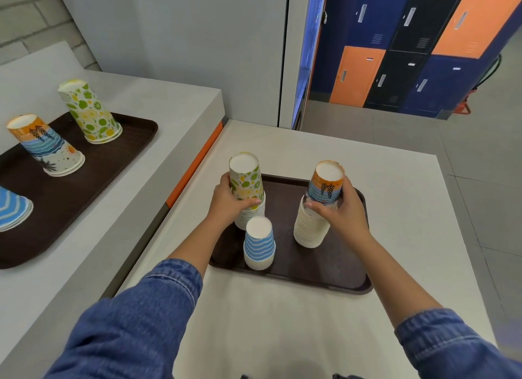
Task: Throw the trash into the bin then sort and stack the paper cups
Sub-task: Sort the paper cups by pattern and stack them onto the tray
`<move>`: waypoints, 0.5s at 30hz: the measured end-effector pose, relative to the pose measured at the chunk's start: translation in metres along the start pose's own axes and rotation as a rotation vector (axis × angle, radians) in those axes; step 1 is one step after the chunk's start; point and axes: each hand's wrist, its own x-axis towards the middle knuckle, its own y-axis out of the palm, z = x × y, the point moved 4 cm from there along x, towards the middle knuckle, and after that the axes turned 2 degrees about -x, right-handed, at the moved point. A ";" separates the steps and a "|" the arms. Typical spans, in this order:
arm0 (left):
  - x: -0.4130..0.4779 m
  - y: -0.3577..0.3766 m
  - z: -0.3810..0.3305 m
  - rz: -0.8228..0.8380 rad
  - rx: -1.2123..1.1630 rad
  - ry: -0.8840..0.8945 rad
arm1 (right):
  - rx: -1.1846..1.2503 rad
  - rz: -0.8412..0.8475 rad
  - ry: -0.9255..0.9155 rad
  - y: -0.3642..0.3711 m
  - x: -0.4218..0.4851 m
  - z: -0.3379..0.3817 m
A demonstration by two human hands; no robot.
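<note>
Two tapered cups gripped: citrus cup [245, 181], left hand [227, 203]; palm-print cup [326, 188], right hand [339, 212].

Bright, even indoor light from overhead. Shadows beside the cups [259, 243] on the near tray [324, 277] are short and soft. A blue-violet glare streak runs down the door edge [308, 53], far right. Wide-angle distortion tilts the lockers [409, 53] and bends the left counter [113, 181]. The near sleeves [127, 336] look slightly soft.
</note>
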 end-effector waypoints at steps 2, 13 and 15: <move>0.001 0.004 -0.003 -0.005 -0.010 0.011 | -0.064 -0.107 0.021 -0.003 -0.010 0.001; -0.043 -0.025 0.049 -0.190 -0.014 -0.108 | -0.152 0.274 0.004 0.113 -0.062 -0.007; -0.053 -0.030 0.058 -0.212 -0.047 -0.128 | -0.120 0.245 0.033 0.121 -0.056 -0.015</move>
